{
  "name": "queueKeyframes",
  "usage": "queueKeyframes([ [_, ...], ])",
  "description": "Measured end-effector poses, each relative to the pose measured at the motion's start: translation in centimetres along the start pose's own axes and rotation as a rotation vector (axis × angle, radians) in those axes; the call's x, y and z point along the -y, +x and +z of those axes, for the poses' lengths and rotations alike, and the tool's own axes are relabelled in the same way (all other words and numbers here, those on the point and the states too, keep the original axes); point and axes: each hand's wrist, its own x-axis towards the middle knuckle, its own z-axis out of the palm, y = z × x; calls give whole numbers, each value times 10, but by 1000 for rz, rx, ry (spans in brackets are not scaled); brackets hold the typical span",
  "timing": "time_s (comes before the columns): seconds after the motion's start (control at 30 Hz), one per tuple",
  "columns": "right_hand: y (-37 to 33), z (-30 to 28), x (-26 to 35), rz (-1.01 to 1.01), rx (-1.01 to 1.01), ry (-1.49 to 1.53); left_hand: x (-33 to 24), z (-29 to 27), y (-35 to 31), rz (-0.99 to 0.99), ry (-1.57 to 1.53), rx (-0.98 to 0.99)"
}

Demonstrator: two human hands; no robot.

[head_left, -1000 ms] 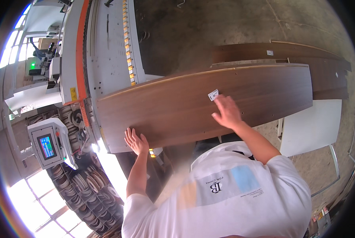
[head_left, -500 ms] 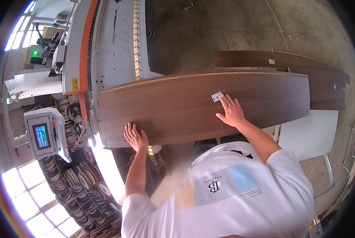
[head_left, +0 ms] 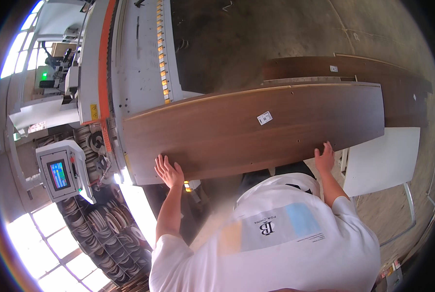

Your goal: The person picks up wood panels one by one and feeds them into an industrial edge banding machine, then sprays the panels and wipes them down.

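Observation:
A long dark-brown wooden board (head_left: 217, 129) lies across in front of me, its left end at the machine. It has a small white label (head_left: 264, 118) and several small holes. My left hand (head_left: 169, 171) rests flat on the board's near left part, fingers stretched out. At the near edge, toward the right end, my right hand (head_left: 324, 158) touches the board with its fingertips. Thumb and fingers there are apart, and the outer fingers are partly hidden.
To the left stands a large machine (head_left: 135, 63) with an orange strip and a row of yellow rollers (head_left: 161, 58). A control screen (head_left: 59, 174) and a rack of edging rolls (head_left: 100, 228) are nearer. More brown boards (head_left: 402, 97) and a white panel (head_left: 385, 158) lie right.
My right hand has left the area by the label and moved right and nearer, to the board's near edge. My left hand stays on the board. The view has shifted slightly.

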Motion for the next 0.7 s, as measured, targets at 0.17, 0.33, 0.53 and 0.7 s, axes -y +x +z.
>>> queueKeyframes([
  [0.17,12,50,-63,709,-15,307,4,6,-6,-5,24,-11],
  [0.33,38,69,-50,1163,-16,1466,0,7,-1,-13,20,-18],
  [0.53,51,44,-33,1040,70,1836,-1,5,-1,-87,-25,4],
  [0.7,42,-1,-11,1086,34,1702,7,-3,6,-96,-95,-10],
])
